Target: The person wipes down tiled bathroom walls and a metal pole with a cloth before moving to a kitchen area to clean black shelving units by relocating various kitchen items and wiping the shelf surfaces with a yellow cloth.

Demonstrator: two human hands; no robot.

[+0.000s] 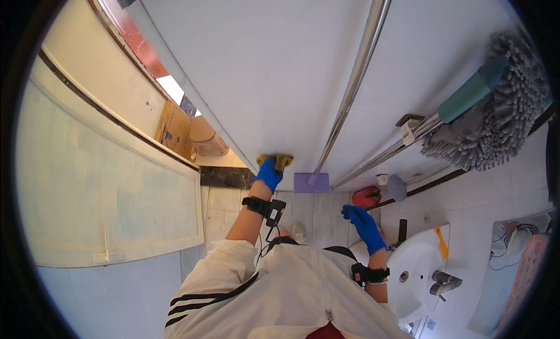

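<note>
Looking down past a white jacket [297, 280], a person in 2 blue gloves works in a small washroom. The left hand [270, 174] grips a yellow-brown cloth [284, 160], which appears to be against a white wall [251, 65], low down and close to its left edge. The right hand [364, 227] is released and empty, its fingers stretched out together, held over the floor [332, 213] near the sink [420, 254]. With the cloth at the wall, wiping seems to be under way rather than finished. How much is done cannot be told: the wall is pale throughout, and no clear border parts a wiped stretch from an unwiped one. What is left is equally uncertain. To the right of the cloth, 1 steel pole [352, 94] with a flat purple head [303, 183] stands along the wall, and farther right is a shaggy grey mop [525, 100] with a green collar [472, 89]; neither is in a hand, and both cover parts of the wall. On the left are a pale door [111, 181], a cardboard box [174, 129] and a tan bin [208, 137], all well apart from the right hand.
</note>
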